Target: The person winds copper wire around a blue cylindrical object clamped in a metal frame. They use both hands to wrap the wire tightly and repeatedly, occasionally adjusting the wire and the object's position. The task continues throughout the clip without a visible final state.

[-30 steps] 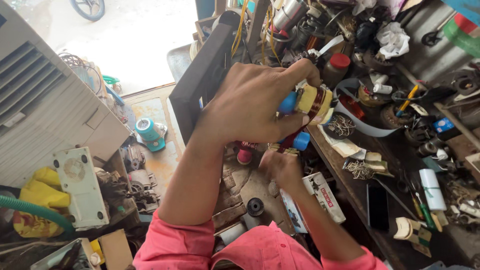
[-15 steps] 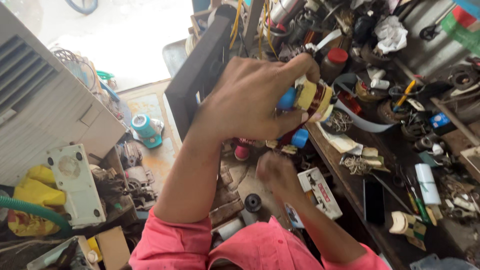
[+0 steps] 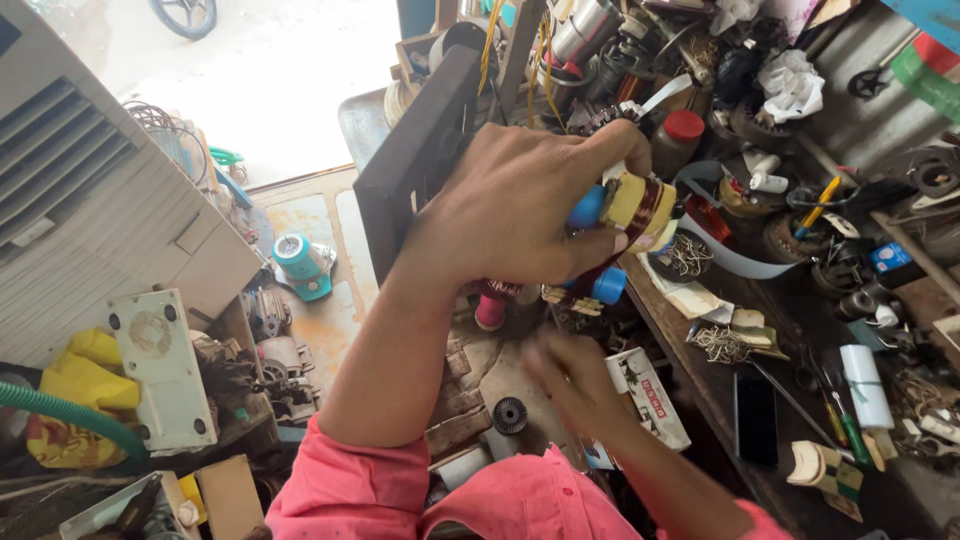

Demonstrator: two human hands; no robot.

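Cluttered with wires, tools and small parts, the dark wooden worktop (image 3: 700,400) runs along the right side, and a grey ribbed appliance casing (image 3: 90,200) is seen at the left above a stained floor. A yellow-taped copper wire coil with blue plastic ends (image 3: 630,205) is held up above the worktop edge by the left hand (image 3: 520,205), whose fingers are closed around it. The right hand (image 3: 570,380) is seen lower and blurred, just beside a white and red cardboard box (image 3: 650,395), and its grip cannot be told.
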